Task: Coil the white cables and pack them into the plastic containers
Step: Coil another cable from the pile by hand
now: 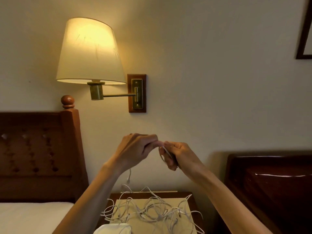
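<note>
Coiling step under way: right hand (175, 155) gripped a small coil of white cable (163, 154) above the nightstand (184, 195), left hand (136, 149) pinched its strand, remaining cables (148, 211) tangled across the top; next likely further wraps, then packing.

— Where's the tangle?
— Cables (152, 210) lie on the bench (184, 195) below my hands; bed (32, 215) left of it, lamp (89, 53) on the wall above.
— And right?
— A chest (273, 191) beside the bench.
</note>
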